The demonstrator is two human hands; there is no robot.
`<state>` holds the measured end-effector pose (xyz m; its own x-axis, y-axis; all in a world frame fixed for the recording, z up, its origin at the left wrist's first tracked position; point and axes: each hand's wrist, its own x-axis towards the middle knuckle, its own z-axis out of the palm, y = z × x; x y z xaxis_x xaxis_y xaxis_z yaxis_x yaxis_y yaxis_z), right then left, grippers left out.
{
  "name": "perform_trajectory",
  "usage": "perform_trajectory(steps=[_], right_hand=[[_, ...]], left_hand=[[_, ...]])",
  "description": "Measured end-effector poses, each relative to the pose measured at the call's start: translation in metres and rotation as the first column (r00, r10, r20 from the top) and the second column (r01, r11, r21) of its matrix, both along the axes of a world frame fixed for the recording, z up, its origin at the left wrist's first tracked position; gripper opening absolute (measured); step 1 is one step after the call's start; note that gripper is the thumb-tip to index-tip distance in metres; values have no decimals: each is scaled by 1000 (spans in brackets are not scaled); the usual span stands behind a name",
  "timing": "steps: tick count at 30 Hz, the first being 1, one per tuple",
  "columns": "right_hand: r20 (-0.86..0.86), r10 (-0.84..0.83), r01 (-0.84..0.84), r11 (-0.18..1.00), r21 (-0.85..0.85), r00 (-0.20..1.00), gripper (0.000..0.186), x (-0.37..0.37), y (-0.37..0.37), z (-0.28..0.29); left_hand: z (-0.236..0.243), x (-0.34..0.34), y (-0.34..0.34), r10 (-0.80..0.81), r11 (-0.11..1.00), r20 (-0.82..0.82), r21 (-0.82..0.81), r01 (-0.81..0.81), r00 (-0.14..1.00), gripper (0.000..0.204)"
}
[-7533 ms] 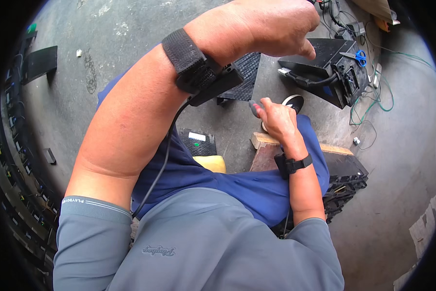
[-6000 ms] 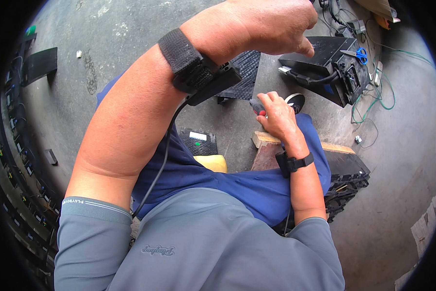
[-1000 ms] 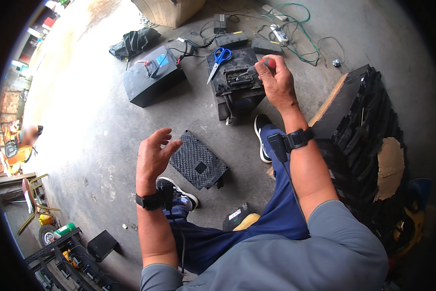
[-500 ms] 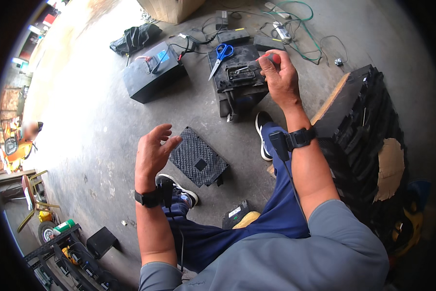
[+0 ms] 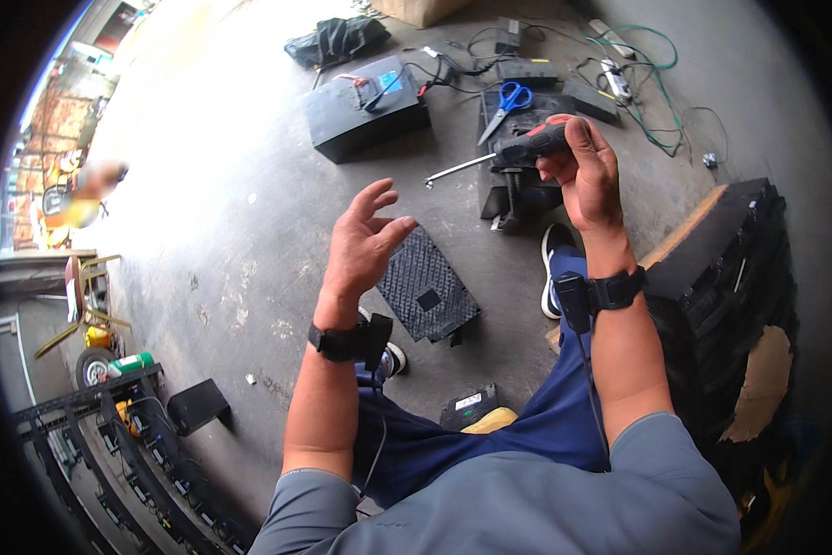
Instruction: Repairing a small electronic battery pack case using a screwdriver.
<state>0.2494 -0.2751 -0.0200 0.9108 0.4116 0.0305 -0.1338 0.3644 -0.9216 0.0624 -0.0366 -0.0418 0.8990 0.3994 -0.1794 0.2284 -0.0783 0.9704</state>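
Observation:
My right hand [image 5: 584, 180] grips a red-and-black screwdriver [image 5: 536, 145] whose long metal shaft points left, with a small metal piece at its tip. My left hand [image 5: 365, 236] is raised with curved fingers apart, holding nothing, below the screwdriver tip and above a patterned black panel [image 5: 439, 296] on the floor. Behind my right hand sit a black plastic unit [image 5: 501, 199] and blue-handled scissors [image 5: 506, 109] lying on top of it. A black box [image 5: 369, 120] with wires and a blue label stands farther back on the left.
Cables, adapters and a white power strip [image 5: 616, 81] lie at the back. Stacked black panels [image 5: 693, 268] lean at my right. A black rack [image 5: 92, 407], a chair [image 5: 75, 305] and a green cylinder [image 5: 129, 363] stand left. A blurred person [image 5: 87, 199] is at the far left.
Since the earliest frames my view has swung toward the wired box and my left arm has lowered. Just now the screwdriver has turned sideways, showing its shaft, as my view tilted.

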Motion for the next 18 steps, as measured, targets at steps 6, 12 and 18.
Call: perform_trajectory(steps=[6, 12, 18], right_hand=[[-60, 142, -137, 987, 83, 988, 35, -3, 20, -2], [-104, 126, -117, 989, 89, 987, 33, -8, 28, -4], [-78, 26, -25, 1000, 17, 997, 38, -10, 16, -6]], left_hand=[[-10, 5, 3, 34, 979, 39, -200, -25, 999, 43], [-10, 3, 13, 57, 971, 67, -235, -40, 996, 15], [-5, -2, 5, 241, 946, 79, -244, -216, 967, 14]])
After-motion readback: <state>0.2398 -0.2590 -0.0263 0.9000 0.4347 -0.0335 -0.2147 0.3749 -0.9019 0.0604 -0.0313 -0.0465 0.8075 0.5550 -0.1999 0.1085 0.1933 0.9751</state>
